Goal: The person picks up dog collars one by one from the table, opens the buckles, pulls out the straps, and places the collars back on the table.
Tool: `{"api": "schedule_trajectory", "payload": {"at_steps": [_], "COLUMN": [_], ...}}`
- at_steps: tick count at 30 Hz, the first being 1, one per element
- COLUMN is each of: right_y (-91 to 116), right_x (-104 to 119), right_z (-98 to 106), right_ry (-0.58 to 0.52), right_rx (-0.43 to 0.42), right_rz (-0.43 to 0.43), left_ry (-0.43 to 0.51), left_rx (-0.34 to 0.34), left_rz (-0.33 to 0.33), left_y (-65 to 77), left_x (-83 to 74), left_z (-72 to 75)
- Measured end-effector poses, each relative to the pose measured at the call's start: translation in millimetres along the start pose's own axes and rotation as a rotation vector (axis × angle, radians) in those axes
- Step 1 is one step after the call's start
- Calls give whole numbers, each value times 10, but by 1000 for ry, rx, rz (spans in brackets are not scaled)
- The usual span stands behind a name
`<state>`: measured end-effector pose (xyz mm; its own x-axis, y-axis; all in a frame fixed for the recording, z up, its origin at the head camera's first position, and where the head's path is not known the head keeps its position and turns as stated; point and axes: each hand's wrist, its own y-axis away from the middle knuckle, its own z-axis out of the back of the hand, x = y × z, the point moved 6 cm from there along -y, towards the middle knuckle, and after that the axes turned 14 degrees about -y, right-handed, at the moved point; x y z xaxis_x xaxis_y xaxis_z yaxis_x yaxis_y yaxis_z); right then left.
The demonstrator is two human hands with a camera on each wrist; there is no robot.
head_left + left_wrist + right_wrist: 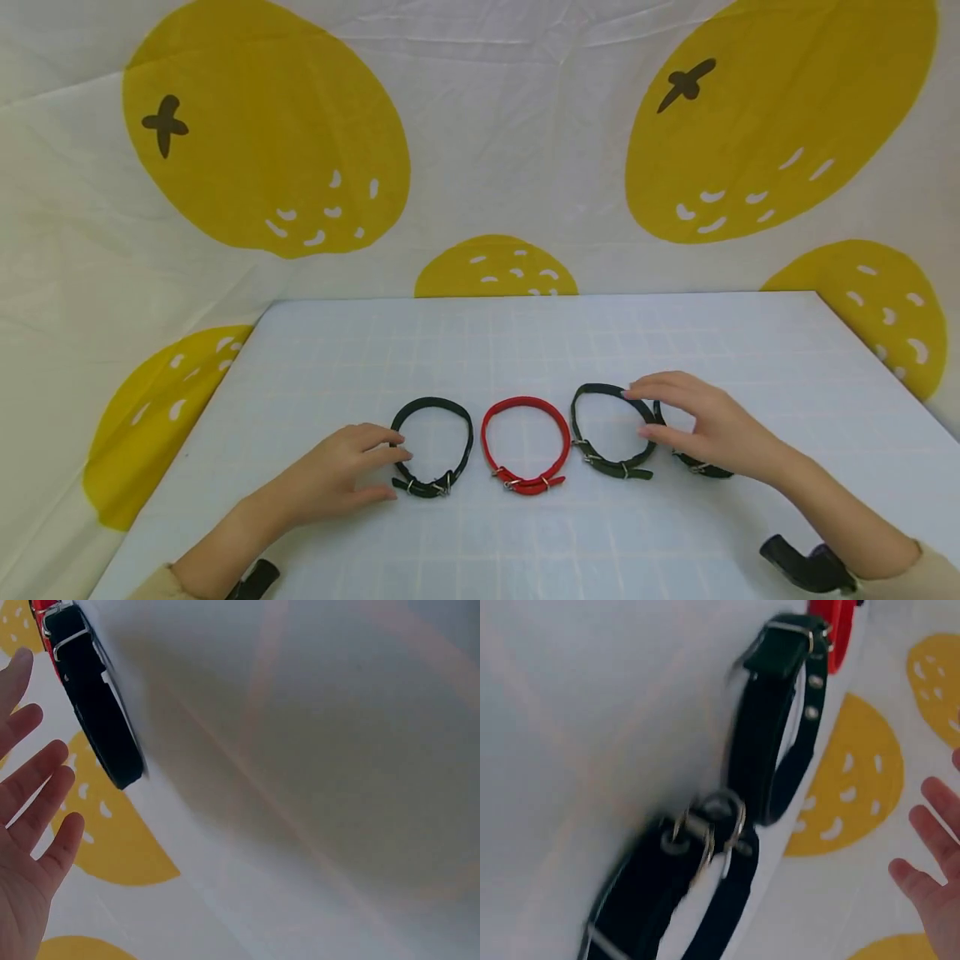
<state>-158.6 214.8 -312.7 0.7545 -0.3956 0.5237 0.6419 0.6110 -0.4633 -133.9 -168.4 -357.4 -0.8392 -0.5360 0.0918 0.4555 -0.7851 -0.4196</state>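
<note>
Four buckled collars stand in a row on the table, each closed into a ring. At the left is a black collar [432, 490], then a red collar [528, 486], a dark green collar [613, 468] and, at the right, another black collar [705, 469]. My left hand [341, 471] hovers beside the left black collar, fingertips overlapping its left edge in the head view; the left wrist view shows its fingers spread and holding nothing. Over the right end of the row, my right hand [705, 421] has relaxed fingers around nothing and hides much of the last collar.
The white table [487, 350] carries a faint grid. Behind it hangs a pale cloth [517, 150] with large yellow fruit prints. Black straps [806, 567] hang at both wrists, near the table's front.
</note>
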Motion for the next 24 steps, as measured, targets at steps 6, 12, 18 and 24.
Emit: {"api": "schedule_trajectory", "payload": {"at_steps": [6,12,18,24], "right_y": [-205,-402,-604,-784], "right_x": [69,176,298,477], "right_z": [-464,-835,-1171,-1446], "right_ry": [-129,-191,-207,-143], "right_rx": [112,185,301,329], "right_rz": [38,116,154,224], "left_ry": [-20,-35,-34,-43], "left_rx": [-4,44,68,24], "left_rz": [-9,-21,-30,-66], "left_y": [-32,-55,-66,-90], "left_x": [-63,-124,-162,-177], "left_z": [-89,-150,-179,-177]}}
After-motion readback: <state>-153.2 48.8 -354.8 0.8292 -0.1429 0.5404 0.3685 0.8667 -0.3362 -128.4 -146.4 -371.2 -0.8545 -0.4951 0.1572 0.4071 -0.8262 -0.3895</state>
